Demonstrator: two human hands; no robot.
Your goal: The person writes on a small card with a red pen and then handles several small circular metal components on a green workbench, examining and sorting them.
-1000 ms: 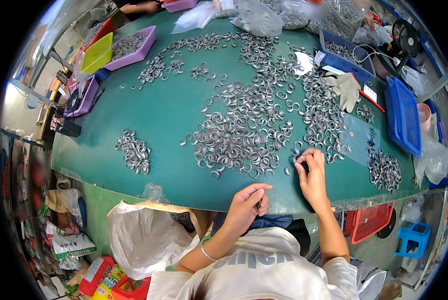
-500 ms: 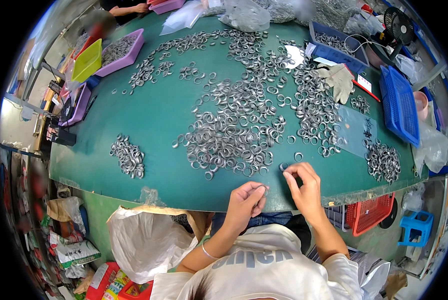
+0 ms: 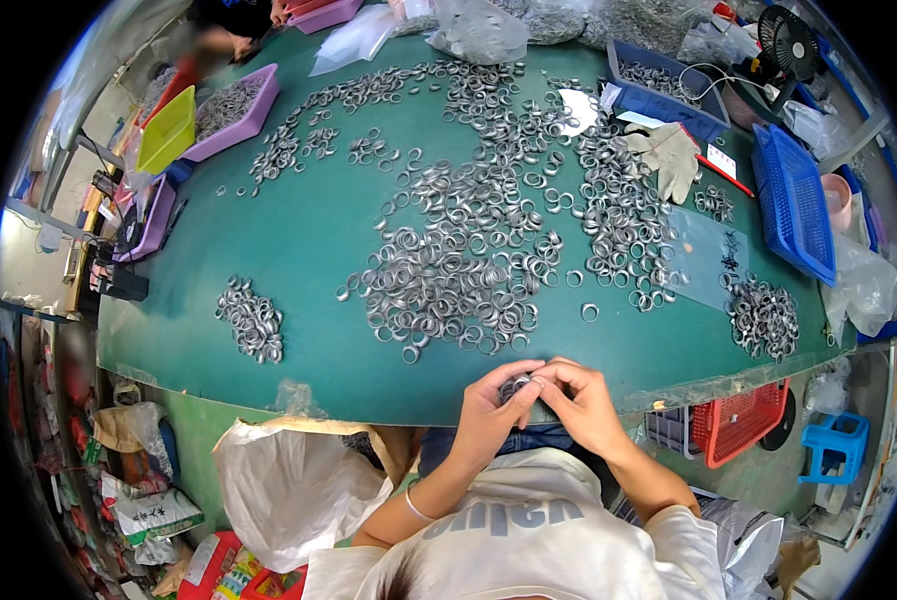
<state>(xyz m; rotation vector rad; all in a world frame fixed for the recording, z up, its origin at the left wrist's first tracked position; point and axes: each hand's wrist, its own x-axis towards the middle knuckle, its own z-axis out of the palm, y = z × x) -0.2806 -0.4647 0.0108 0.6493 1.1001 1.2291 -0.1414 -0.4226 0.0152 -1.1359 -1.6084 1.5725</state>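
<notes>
Both hands meet at the near edge of the green table, fingertips touching. My left hand [image 3: 491,405] is closed round grey metal rings [image 3: 514,386], which show between thumb and fingers. Against them presses my right hand [image 3: 584,408], fingers bent and pinched; what its fingertips hold is partly hidden. Just beyond the hands spreads a large heap of grey metal rings [image 3: 449,280]. One loose ring [image 3: 590,312] lies apart to the right of it. Smaller piles sit at the left [image 3: 250,318] and at the right [image 3: 764,318].
Purple tray [image 3: 259,105] and yellow-green basket [image 3: 168,132] stand at the far left. On the right are a blue bin [image 3: 714,120], blue baskets [image 3: 794,215], a glove [image 3: 674,160], a red pen [image 3: 726,175] and a fan [image 3: 789,42]. Another person's hand [image 3: 241,46] shows at the far edge.
My right hand has moved left from the loose ring near the table's front and joined my left hand. That ring has gone from its place on the table.
</notes>
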